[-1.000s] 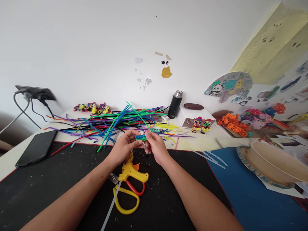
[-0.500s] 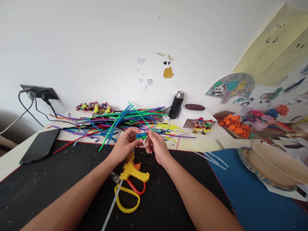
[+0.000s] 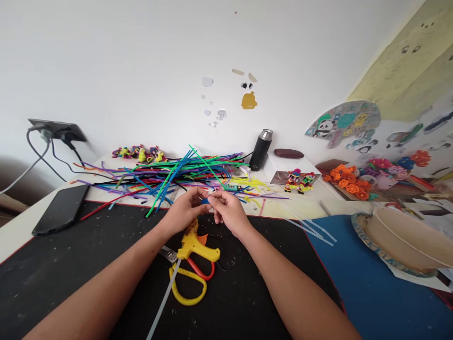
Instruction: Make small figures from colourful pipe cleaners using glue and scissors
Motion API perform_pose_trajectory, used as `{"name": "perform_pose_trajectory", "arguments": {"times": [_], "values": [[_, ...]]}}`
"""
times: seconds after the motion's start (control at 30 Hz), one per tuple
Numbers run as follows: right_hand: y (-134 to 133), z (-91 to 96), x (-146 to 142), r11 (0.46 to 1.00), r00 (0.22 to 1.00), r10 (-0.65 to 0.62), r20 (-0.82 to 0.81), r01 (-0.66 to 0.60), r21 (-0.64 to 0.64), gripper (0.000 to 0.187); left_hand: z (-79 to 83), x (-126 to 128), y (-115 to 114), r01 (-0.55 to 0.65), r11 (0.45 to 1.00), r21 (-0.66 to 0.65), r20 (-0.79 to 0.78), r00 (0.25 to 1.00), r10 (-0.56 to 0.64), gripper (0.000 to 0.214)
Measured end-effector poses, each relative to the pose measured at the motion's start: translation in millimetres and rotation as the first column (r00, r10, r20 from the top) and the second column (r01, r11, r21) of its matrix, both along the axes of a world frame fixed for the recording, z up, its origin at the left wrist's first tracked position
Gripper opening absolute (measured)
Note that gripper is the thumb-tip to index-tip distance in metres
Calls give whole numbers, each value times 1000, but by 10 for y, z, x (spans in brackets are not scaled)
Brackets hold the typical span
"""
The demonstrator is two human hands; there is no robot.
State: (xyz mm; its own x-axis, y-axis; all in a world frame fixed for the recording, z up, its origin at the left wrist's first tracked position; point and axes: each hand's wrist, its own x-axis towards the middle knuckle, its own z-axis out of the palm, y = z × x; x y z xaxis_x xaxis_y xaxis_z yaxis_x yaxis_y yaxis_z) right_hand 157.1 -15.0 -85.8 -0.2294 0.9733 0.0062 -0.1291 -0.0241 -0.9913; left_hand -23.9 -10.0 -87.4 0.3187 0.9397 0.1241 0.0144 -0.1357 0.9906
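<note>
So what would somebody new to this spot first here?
Probably the bright tangle of pipe cleaners, heaped in front of the white wall. Then the yellow glue gun, lying partly across the scissors on the black mat. Just above it in the picture, the left hand pinches a small blue piece, the right hand close against it.
</note>
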Motion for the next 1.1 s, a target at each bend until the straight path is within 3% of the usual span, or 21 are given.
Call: {"name": "perform_pose_trajectory", "arguments": {"times": [0.23,0.33,0.47,0.57,0.73,0.83,0.97,1.1], "values": [[-15,28,5,999,999,-7,33,6,33,43,73,6,0,-55,998,-8,35,998,55,38],[-59,97,10,995,997,-10,81,2,99,42,126,-46,36,-166,986,-10,60,984,166,40],[-201,209,-23,970,975,58,215,-106,218,33,155,-127,88,-318,947,-45,159,934,321,45],[-328,284,-68,919,876,85,475,-253,302,27,142,-166,113,-333,936,-116,217,911,351,47],[-460,349,-135,799,619,161,768,-539,266,30,128,-189,132,-345,912,-219,286,871,399,50],[-486,361,-153,743,517,153,842,-623,247,40,130,-192,142,-339,911,-235,312,862,401,51],[-504,387,-149,678,436,136,890,-696,238,49,130,-193,150,-339,909,-243,319,857,405,50],[-514,413,-129,666,378,79,923,-709,233,50,119,-196,145,-345,908,-238,307,860,407,49]]}}
